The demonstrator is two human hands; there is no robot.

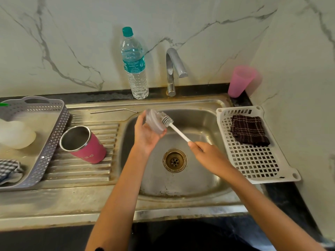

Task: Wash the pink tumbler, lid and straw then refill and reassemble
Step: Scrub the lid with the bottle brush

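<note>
A: Where are the lid and the hands?
B: The left hand (146,136) grips the clear, round plastic lid (154,122) over the sink's (199,178) left edge. The right hand (208,154) grips the white handle of a bottle brush (167,121), whose ribbed grey head touches the lid. The hands are apart.
A: Tumbler and straw?
B: The pink tumbler (85,144), steel-lined, lies tilted on the ribbed drainboard (90,169) just beside the grey perforated basket (52,134). It looks empty. The bent steel straw (114,111) lies along the drainboard's back edge.
A: Containers?
B: The grey basket holds a translucent white tub (16,134) and a checked cloth (9,169). The white lattice tray (253,160), right of the sink, holds a dark folded checked cloth (249,129). A ridged clear water bottle (135,67) with a teal cap stands by the chrome tap (174,69). A pink plastic cup (239,81) stands in the counter's back right corner.
</note>
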